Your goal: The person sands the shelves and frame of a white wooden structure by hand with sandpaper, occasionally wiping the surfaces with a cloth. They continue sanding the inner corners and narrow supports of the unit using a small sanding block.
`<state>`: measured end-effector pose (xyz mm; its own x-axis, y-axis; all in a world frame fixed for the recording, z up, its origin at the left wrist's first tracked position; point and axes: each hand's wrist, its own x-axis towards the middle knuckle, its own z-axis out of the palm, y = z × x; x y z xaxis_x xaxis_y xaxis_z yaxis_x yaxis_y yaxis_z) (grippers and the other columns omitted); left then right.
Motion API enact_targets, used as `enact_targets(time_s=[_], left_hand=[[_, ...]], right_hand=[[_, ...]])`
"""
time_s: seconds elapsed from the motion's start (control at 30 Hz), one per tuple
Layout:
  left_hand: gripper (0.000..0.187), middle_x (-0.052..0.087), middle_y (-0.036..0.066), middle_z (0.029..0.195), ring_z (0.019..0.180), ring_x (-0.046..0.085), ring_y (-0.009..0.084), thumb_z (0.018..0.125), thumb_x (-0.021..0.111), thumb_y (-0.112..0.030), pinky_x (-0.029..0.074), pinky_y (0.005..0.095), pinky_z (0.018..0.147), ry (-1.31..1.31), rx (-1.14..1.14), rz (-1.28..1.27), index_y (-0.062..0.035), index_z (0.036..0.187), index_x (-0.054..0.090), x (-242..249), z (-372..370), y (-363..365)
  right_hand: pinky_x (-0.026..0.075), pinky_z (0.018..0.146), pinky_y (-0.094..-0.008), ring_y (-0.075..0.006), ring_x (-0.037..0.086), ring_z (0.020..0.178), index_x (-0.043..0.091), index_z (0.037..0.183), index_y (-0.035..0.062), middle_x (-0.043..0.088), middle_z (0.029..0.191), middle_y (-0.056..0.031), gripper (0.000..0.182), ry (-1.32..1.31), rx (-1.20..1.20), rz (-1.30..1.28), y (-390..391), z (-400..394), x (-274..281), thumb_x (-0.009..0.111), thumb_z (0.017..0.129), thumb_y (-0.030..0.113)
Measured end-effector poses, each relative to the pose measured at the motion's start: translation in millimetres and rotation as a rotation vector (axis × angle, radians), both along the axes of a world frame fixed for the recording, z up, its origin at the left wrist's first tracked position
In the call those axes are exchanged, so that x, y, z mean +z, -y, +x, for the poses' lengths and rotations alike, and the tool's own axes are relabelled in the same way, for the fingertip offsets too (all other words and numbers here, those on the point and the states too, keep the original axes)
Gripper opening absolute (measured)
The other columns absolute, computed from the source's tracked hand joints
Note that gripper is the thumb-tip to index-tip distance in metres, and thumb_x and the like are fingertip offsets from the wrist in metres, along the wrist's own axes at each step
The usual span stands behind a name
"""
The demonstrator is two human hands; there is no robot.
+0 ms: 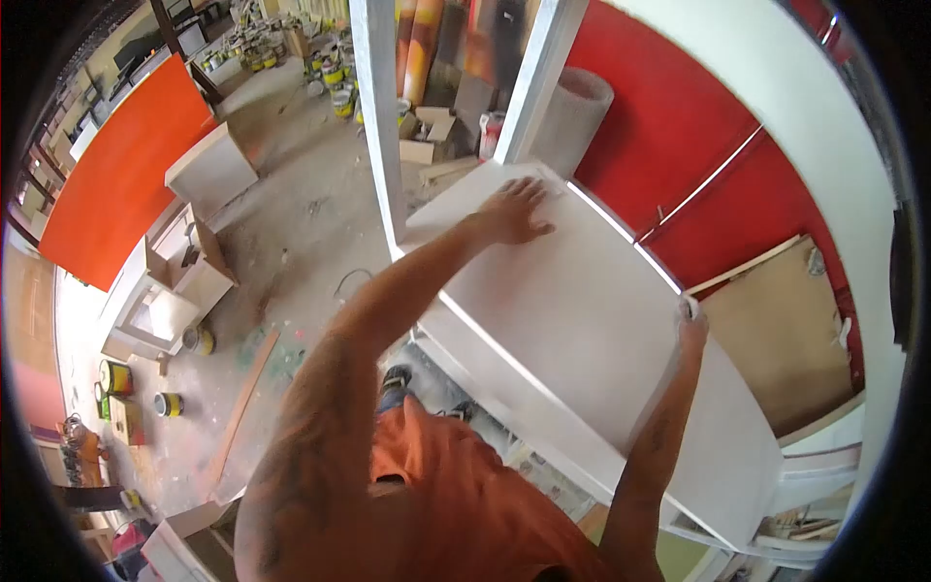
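In the head view, my left hand (517,209) lies on the far end of a white painted board (567,320), its fingers spread and nothing in them. This board forms the top of a long piece of furniture with white upright posts (529,82) at its far end. At the board's right edge is my right hand (691,328), its fingers curled closed. Something small and greyish shows at those fingers, too small to name. A pale smear of dust or paint lies just past my left fingertips.
Behind the board stand a red panel (669,126) and a grey cylinder (574,121). A brown sheet (776,330) leans at right. Leftward are an orange panel (131,175), a white drawer-like box (179,281), paint cans (169,404) and a wood strip (247,407) on the floor.
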<state>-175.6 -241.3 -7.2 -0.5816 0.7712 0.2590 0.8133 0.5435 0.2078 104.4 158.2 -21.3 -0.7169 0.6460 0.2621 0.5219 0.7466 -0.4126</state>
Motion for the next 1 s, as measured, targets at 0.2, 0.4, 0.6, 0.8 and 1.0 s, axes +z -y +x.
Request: enact_targets(time_s=[0.2, 0.4, 0.6, 0.8, 1.0], left_hand=[[0.083, 0.035, 0.022, 0.157, 0.148, 0.028, 0.0385, 0.093, 0.062, -0.053, 0.023, 0.0492, 0.122, -0.025, 0.046, -0.055, -0.0004, 0.152, 0.035, 18, 112, 171], [0.066, 0.034, 0.021, 0.158, 0.148, 0.028, 0.0382, 0.103, 0.047, -0.042, 0.024, 0.0473, 0.122, -0.055, -0.008, 0.039, 0.0012, 0.151, 0.036, 17, 45, 101], [0.053, 0.037, 0.02, 0.156, 0.147, 0.031, 0.0354, 0.102, 0.049, -0.025, 0.028, 0.0446, 0.121, -0.117, -0.011, -0.015, 0.0019, 0.147, 0.041, 10, 93, 177], [0.057, 0.037, 0.021, 0.156, 0.146, 0.033, 0.0349, 0.101, 0.054, -0.028, 0.028, 0.0432, 0.121, 0.27, 0.027, 0.016, 0.0057, 0.145, 0.041, 47, 94, 155], [0.072, 0.036, 0.022, 0.156, 0.148, 0.03, 0.0346, 0.097, 0.058, -0.044, 0.027, 0.0436, 0.122, -0.028, 0.181, -0.04, 0.0039, 0.147, 0.04, 30, 131, 139]], right_hand=[[0.048, 0.092, -0.0486, -0.0405, 0.064, 0.106, 0.068, 0.118, 0.0089, 0.07, 0.108, -0.0207, 0.045, 0.033, 0.027, -0.008, -16, -3, -16, 0.049, 0.101, 0.046], [0.047, 0.093, -0.0511, -0.0413, 0.063, 0.108, 0.068, 0.12, 0.0095, 0.07, 0.109, -0.0217, 0.045, 0.093, -0.056, 0.062, -19, -6, -20, 0.05, 0.101, 0.046], [0.047, 0.092, -0.0491, -0.0407, 0.064, 0.104, 0.066, 0.123, 0.0102, 0.07, 0.107, -0.0211, 0.044, 0.013, 0.05, -0.035, -16, -2, -9, 0.051, 0.101, 0.044], [0.048, 0.09, -0.0497, -0.0428, 0.065, 0.101, 0.068, 0.122, 0.0103, 0.071, 0.106, -0.0205, 0.047, 0.004, 0.044, -0.046, -28, 2, -24, 0.053, 0.099, 0.048], [0.048, 0.093, -0.0471, -0.0426, 0.064, 0.106, 0.068, 0.121, 0.0058, 0.07, 0.111, -0.0222, 0.051, 0.017, 0.028, -0.048, -31, -2, -20, 0.052, 0.099, 0.049]])
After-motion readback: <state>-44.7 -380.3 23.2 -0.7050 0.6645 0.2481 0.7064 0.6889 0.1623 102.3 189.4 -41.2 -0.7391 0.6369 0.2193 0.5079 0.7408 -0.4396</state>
